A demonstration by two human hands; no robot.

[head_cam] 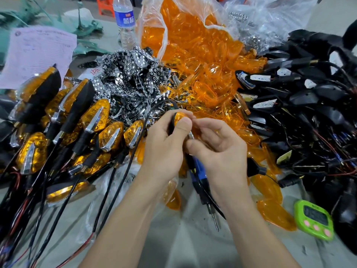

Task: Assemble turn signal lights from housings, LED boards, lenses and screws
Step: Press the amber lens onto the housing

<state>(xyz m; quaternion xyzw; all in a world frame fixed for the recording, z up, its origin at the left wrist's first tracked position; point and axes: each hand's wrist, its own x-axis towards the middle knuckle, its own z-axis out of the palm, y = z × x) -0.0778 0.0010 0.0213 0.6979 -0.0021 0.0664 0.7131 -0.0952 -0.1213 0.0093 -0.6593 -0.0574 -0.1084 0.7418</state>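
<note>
My left hand [166, 144] grips a turn signal light [178, 118] at the table's middle: black housing with an orange lens on it, its black cable arching up and to the left. My right hand [218, 146] is beside it, fingers curled, fingertips pinching at the lens edge near a chrome strip [190, 134]. A blue-handled screwdriver [202, 182] lies under my right wrist, tip toward me. Whether my right hand also holds it is hidden.
Finished lights [58, 122] with cables are heaped at the left. Chrome reflector pieces [131, 74] lie behind, loose orange lenses [202, 60] spill from a bag, and black housings [309, 105] with wires pile at the right. A green timer [314, 219] and a water bottle [124, 20] stand nearby.
</note>
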